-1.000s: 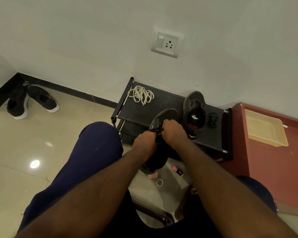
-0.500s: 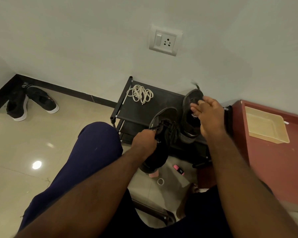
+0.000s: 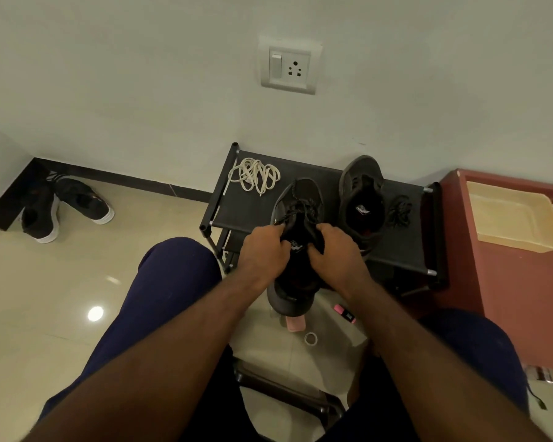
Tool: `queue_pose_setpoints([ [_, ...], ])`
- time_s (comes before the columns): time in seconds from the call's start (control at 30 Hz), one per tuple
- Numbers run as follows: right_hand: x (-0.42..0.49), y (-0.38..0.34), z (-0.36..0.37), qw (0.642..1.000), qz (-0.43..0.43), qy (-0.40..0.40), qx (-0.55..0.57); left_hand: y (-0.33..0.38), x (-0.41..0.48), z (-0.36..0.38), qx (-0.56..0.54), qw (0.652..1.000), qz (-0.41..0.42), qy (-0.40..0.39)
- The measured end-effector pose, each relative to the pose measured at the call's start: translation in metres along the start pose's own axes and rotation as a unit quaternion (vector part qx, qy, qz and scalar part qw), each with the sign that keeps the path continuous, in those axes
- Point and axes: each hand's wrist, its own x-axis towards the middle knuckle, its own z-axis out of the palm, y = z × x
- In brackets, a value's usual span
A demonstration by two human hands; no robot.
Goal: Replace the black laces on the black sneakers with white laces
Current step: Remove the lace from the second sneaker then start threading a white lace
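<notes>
A black sneaker (image 3: 297,218) with loosened black laces is held over the front edge of a black shoe rack (image 3: 246,208), toe pointing away. My left hand (image 3: 262,253) grips its left side and my right hand (image 3: 336,253) grips its right side near the opening. A second black sneaker (image 3: 361,199) lies on the rack to the right, without laces. A loose black lace (image 3: 399,210) lies beside it. A bundle of white laces (image 3: 257,175) rests at the rack's back left corner.
Another pair of black shoes with white soles (image 3: 55,208) lies on the tiled floor by the left wall. A red cabinet (image 3: 508,282) with a beige tray (image 3: 511,215) stands right of the rack. Small pink items (image 3: 344,312) and a ring (image 3: 310,339) lie on the floor below.
My right hand swung out to the right over the second sneaker, then came back and now grips the held sneaker again. The left hand kept its hold.
</notes>
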Motion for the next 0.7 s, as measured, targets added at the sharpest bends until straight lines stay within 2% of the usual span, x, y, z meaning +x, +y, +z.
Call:
queue_pose_setpoints([
  [0.2, 0.022, 0.002, 0.008, 0.997, -0.003, 0.059, 0.057, 0.003, 0.029, -0.013, 0.003, 0.999, 0.029, -0.018],
  [0.33, 0.025, 0.006, 0.018, 0.997, 0.010, 0.040, 0.069, 0.008, 0.055, -0.011, -0.007, 0.998, 0.068, 0.013],
  [0.43, 0.025, 0.009, 0.016, 0.997, 0.009, 0.035, 0.070, 0.005, 0.078, -0.001, 0.023, 0.995, 0.088, -0.026],
  [0.57, 0.027, 0.010, 0.013, 1.000, -0.013, -0.002, 0.019, 0.008, 0.096, 0.017, 0.051, 0.992, 0.079, -0.083],
  [0.7, 0.035, 0.004, 0.007, 0.999, 0.001, -0.034, 0.005, 0.007, 0.113, 0.028, 0.050, 0.991, 0.085, -0.088],
])
